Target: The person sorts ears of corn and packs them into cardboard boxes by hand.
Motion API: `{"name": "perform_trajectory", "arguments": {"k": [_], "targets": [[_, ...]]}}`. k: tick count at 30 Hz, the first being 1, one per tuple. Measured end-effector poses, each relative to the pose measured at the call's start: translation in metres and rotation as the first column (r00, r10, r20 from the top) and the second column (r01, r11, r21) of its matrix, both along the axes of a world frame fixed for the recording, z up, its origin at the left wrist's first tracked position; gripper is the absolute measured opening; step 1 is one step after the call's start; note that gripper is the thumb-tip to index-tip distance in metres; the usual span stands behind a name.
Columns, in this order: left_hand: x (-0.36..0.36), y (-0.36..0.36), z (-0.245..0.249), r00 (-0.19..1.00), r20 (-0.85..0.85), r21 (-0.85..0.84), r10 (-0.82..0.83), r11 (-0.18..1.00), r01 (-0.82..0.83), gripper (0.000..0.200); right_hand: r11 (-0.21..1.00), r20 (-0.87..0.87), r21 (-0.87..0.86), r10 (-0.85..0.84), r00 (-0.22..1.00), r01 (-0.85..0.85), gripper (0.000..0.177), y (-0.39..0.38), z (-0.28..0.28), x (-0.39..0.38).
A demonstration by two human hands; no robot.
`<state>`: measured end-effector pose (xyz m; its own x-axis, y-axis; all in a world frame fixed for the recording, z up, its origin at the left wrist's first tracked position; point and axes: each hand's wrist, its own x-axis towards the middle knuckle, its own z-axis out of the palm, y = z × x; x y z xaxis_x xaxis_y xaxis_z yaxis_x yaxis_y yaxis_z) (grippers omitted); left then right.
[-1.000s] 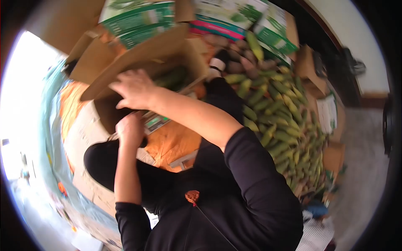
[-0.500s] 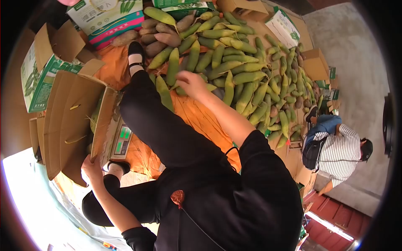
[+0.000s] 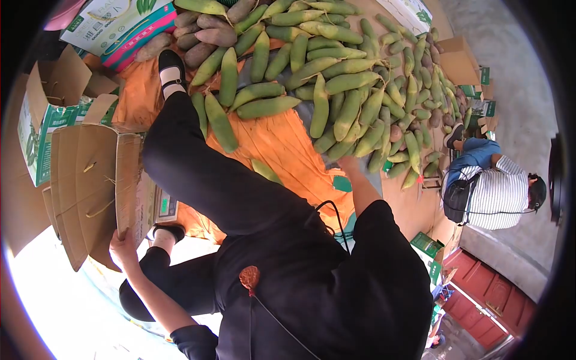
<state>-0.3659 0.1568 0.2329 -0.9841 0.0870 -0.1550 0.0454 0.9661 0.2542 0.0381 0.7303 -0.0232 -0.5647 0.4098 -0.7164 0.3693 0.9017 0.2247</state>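
My left hand [image 3: 124, 249] grips the lower edge of an open cardboard box [image 3: 129, 180], fingers closed on its flap. The box stands at the left, beside a scale [image 3: 166, 207] with a lit green display. My right hand [image 3: 350, 167] is at the lower edge of a big pile of green radishes [image 3: 354, 114]; its fingers are blurred and partly hidden among them. Several radishes lie apart on the orange cloth [image 3: 270, 135], among them a long green radish [image 3: 268, 107] and one near my knee [image 3: 264, 171].
A green and white carton [image 3: 45, 135] stands open at the far left. Printed boxes [image 3: 114, 30] are at the top left. Reddish radishes [image 3: 217, 36] lie near my foot. A person in a striped shirt [image 3: 498, 195] bends at the right. A black cable [image 3: 336, 210] loops beside me.
My right hand has moved right and down, away from the radishes near my foot to the pile's lower edge. The view has shifted. My left hand still holds the box.
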Motion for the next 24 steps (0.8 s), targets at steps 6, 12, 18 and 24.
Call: {"name": "perform_trajectory", "arguments": {"k": [6, 12, 18, 24], "targets": [[-0.002, -0.007, -0.005, 0.999, 0.029, 0.029, 0.021, 0.999, -0.022, 0.025, 0.590, -0.397, -0.203, -0.779, 0.485, 0.781, 0.033, 0.059, -0.022, 0.011], [0.000, 0.001, 0.003, 0.997, 0.051, -0.031, 0.066, 0.997, -0.065, 0.025, -0.025, -0.341, -0.647, -0.884, -0.319, 0.762, 0.063, 0.079, -0.008, -0.027], [0.002, 0.018, 0.015, 0.985, 0.082, -0.045, 0.151, 0.988, -0.148, 0.024, -0.170, -0.149, -0.678, -0.921, -0.360, 0.715, 0.061, 0.074, 0.034, -0.060], [0.004, 0.018, 0.016, 0.988, 0.020, -0.072, 0.154, 0.986, -0.152, 0.020, 0.189, -0.372, -0.519, -0.928, -0.022, 0.834, 0.057, 0.081, -0.026, -0.031]]}}
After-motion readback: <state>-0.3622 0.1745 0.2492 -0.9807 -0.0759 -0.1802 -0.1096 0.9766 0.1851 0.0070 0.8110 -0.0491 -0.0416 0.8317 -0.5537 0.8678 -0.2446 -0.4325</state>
